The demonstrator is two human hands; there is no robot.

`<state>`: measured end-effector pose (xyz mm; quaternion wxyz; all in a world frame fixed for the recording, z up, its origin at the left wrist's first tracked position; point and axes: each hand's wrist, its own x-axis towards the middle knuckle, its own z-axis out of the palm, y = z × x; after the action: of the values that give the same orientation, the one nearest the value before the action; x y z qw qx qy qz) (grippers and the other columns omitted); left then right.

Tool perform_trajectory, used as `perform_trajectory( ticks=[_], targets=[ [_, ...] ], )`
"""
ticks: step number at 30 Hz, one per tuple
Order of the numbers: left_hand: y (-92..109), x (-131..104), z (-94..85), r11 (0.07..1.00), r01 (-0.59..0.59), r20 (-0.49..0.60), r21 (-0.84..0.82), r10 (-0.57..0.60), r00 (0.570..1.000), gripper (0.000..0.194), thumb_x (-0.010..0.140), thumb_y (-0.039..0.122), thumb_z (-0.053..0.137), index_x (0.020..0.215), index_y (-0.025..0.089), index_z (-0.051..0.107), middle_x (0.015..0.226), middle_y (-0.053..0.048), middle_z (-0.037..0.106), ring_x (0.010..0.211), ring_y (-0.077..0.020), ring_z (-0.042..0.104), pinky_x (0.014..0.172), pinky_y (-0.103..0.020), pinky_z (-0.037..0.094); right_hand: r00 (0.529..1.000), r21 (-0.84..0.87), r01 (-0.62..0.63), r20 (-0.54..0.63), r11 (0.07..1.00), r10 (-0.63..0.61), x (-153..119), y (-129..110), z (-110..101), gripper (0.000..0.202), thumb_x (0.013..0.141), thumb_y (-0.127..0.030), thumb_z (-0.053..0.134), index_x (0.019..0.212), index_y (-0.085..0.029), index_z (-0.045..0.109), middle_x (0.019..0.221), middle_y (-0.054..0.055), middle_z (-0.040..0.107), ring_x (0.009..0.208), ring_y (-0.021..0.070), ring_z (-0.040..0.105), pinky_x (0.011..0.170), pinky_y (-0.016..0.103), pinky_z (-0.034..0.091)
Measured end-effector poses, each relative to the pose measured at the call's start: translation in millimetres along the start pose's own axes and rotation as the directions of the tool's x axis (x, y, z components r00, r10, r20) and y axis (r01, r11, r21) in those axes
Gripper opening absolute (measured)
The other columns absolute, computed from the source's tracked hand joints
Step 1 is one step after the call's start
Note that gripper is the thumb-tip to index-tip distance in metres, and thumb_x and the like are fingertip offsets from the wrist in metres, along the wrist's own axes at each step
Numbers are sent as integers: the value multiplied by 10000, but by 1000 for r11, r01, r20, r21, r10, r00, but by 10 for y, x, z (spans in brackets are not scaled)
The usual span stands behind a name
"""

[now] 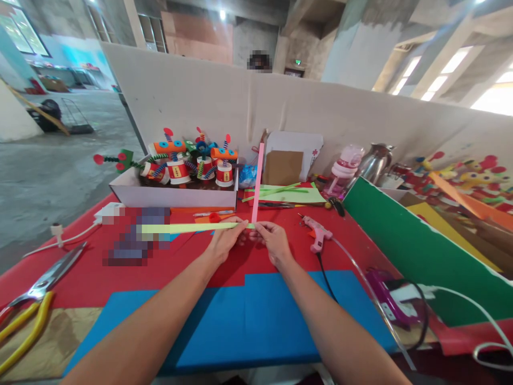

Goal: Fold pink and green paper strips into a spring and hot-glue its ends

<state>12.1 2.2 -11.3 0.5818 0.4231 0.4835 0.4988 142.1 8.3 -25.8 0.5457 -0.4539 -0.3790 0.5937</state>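
Observation:
A long light-green paper strip (188,228) stretches leftward from my left hand (228,239), whose fingers pinch it near its right end. A pink paper strip (258,179) points away from me, at a right angle to the green one. The two strips meet between my hands. My right hand (274,239) pinches them where they meet, thumb and fingers pressed together. Both hands are above the red table cover (224,260), close to each other.
A white box (172,198) of paper-cup figures stands behind, left. Right of my hands lie a pink glue gun (316,232) and a purple power strip (390,299), beside a green-sided box (417,256). Large scissors (44,286) are far left; blue sheets (240,321) lie in front.

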Motion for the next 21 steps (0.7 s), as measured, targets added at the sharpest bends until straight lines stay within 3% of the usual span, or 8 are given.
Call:
perform_trajectory(
  ticks=[7,15,21],
  targets=[
    [13,-13,9,998,-36,12,42,35,999,303,615,417,729,652,177,547,520,30,557,478,-89,495,463,-202,394,1000,21,21,-1,1000,-21,-7,3,1,320,527,-411,798,693,-165,678,578,5,674,504,127,620,563,266,535],
    [-12,15,-11,997,-45,-33,63,47,998,286,597,400,723,626,166,561,532,28,553,476,-84,472,472,-210,389,993,63,-13,118,998,5,-29,-23,21,369,563,-485,775,703,-164,660,572,12,669,545,143,649,599,279,546],
    [3,0,1,998,-29,-28,62,31,999,242,601,352,720,630,160,575,559,10,594,500,-87,500,495,-205,402,995,16,-6,101,1000,5,-30,-15,15,363,514,-439,812,685,-169,640,549,-10,648,495,112,602,562,250,523]
  ],
)
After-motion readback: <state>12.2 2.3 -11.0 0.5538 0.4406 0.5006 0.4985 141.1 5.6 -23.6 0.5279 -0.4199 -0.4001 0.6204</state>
